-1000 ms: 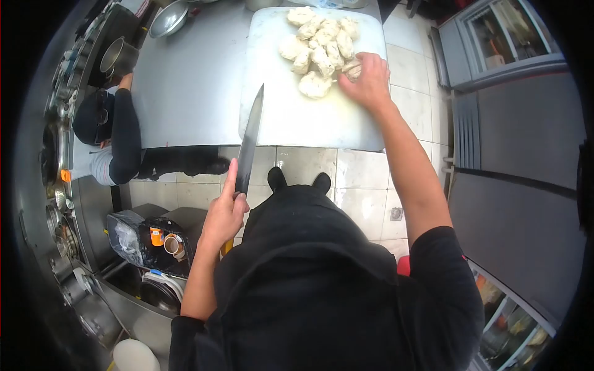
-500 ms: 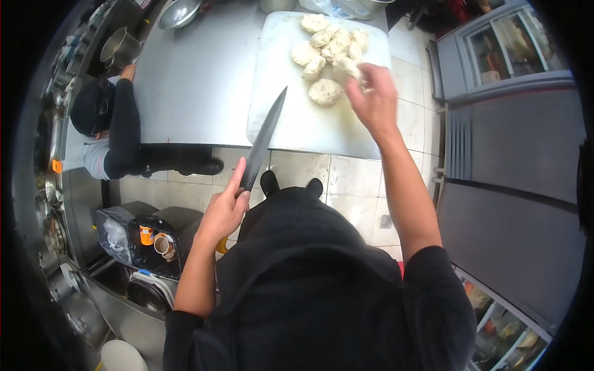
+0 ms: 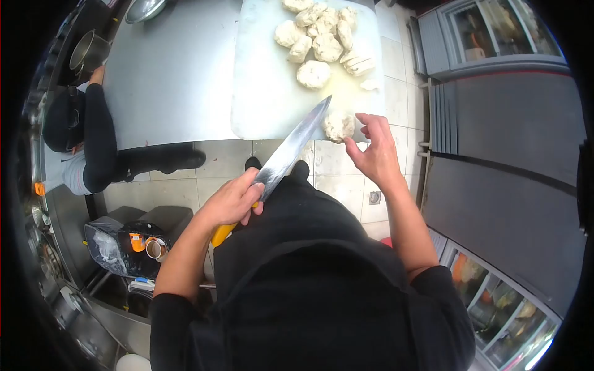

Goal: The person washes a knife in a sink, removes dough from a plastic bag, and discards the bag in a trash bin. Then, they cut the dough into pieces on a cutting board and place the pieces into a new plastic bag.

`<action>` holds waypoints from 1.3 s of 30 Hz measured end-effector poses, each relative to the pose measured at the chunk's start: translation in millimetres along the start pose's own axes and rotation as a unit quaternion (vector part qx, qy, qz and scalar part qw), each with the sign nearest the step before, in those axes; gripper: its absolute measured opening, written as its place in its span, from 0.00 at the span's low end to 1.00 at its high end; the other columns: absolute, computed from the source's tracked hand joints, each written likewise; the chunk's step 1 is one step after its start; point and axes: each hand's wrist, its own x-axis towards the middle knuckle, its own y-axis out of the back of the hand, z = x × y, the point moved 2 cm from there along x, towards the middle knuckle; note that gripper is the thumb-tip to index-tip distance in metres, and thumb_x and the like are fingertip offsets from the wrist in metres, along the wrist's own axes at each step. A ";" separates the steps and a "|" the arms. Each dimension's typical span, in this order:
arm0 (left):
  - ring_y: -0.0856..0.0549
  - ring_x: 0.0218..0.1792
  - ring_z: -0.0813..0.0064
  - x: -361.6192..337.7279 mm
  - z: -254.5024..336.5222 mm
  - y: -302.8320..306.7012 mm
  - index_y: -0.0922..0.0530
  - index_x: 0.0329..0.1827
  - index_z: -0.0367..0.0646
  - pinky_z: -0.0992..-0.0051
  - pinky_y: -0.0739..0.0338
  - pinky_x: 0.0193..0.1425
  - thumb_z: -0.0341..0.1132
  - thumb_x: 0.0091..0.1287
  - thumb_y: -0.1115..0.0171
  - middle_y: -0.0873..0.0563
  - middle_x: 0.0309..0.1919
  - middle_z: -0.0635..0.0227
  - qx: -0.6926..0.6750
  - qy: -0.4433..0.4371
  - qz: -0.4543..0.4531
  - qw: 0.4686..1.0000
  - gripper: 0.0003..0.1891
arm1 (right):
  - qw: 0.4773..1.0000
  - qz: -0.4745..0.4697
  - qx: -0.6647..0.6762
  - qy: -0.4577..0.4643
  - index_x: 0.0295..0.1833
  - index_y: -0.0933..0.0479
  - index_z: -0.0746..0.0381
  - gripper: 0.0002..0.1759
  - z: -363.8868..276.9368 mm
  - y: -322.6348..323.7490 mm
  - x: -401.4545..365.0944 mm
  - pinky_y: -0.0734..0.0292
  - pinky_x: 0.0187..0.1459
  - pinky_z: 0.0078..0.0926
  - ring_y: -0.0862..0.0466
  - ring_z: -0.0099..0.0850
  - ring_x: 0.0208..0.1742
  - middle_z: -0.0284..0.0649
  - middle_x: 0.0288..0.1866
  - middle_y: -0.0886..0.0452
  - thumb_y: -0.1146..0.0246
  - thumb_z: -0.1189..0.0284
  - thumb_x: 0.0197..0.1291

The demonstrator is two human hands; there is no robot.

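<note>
My left hand [image 3: 234, 199] is closed around a large kitchen knife [image 3: 292, 147], near where the blade meets its yellow handle. The blade slants up and right, its tip over the white cutting board [image 3: 263, 105]. By the board's near edge lies a pale, lumpy round piece of food [image 3: 339, 126]; its exact kind I cannot make out. Just right of it, my right hand [image 3: 376, 148] has thumb and fingers apart. Farther back are several similar pale pieces [image 3: 314, 75], one of them cut into slices [image 3: 357, 63], with a small flat scrap [image 3: 369, 85] nearby.
The board rests on a steel table [image 3: 179, 80] with a metal bowl [image 3: 145, 8] at its far left. Another person [image 3: 98, 136] is at the left, one hand by a pot [image 3: 90, 54]. A lined bin [image 3: 133, 247] stands lower left; refrigerators [image 3: 495, 123] line the right.
My right hand has come nearer me from the pile, and a pale piece now lies by the board's near edge. The knife has tilted further right. The whole view has shifted slightly.
</note>
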 end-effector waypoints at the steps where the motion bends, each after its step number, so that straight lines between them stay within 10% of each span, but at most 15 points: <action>1: 0.22 0.17 0.75 1.8 -1.5 0.3 0.32 0.49 0.40 0.71 0.24 0.27 0.39 0.79 0.54 0.16 0.29 0.63 0.003 -0.003 -0.008 1.000 0.11 | 0.999 -0.030 0.008 -0.028 0.63 0.25 0.63 0.30 -0.7 -0.7 0.1 0.20 0.54 0.39 0.19 0.46 0.52 0.51 0.56 0.24 0.25 0.72 0.54; 31: 0.25 0.16 0.80 40.7 33.0 -19.4 0.32 0.52 0.38 0.74 0.26 0.26 0.39 0.79 0.57 0.21 0.25 0.69 -0.012 0.010 -0.122 0.992 0.12 | 0.999 -0.017 0.025 -0.044 0.53 0.14 0.62 0.18 2.4 -13.7 9.4 0.18 0.45 0.35 0.14 0.41 0.43 0.46 0.51 0.17 0.25 0.72 0.57; 34: 0.21 0.17 0.68 44.7 36.3 -22.0 0.33 0.54 0.39 0.67 0.25 0.26 0.37 0.78 0.54 0.19 0.26 0.59 0.004 0.001 -0.103 0.995 0.11 | 0.999 -0.044 0.014 -0.029 0.56 0.16 0.61 0.21 11.6 -9.1 8.2 0.18 0.45 0.34 0.14 0.39 0.45 0.45 0.53 0.17 0.24 0.72 0.56; 37: 0.18 0.23 0.47 23.0 40.2 -11.7 0.34 0.50 0.38 0.53 0.24 0.31 0.37 0.78 0.51 0.17 0.28 0.46 0.369 -0.194 0.133 0.899 0.10 | 0.997 -0.057 -0.039 -0.030 0.62 0.19 0.59 0.26 -9.0 14.1 16.4 0.18 0.47 0.35 0.14 0.40 0.47 0.44 0.57 0.19 0.24 0.72 0.56; 39: 0.19 0.32 0.35 10.4 56.8 -4.9 0.34 0.48 0.38 0.44 0.26 0.38 0.36 0.76 0.48 0.17 0.29 0.41 0.408 -0.115 0.139 0.895 0.10 | 0.996 -0.065 -0.058 0.016 0.64 0.22 0.58 0.29 -24.6 24.7 25.0 0.18 0.48 0.37 0.14 0.41 0.49 0.42 0.59 0.20 0.25 0.72 0.56</action>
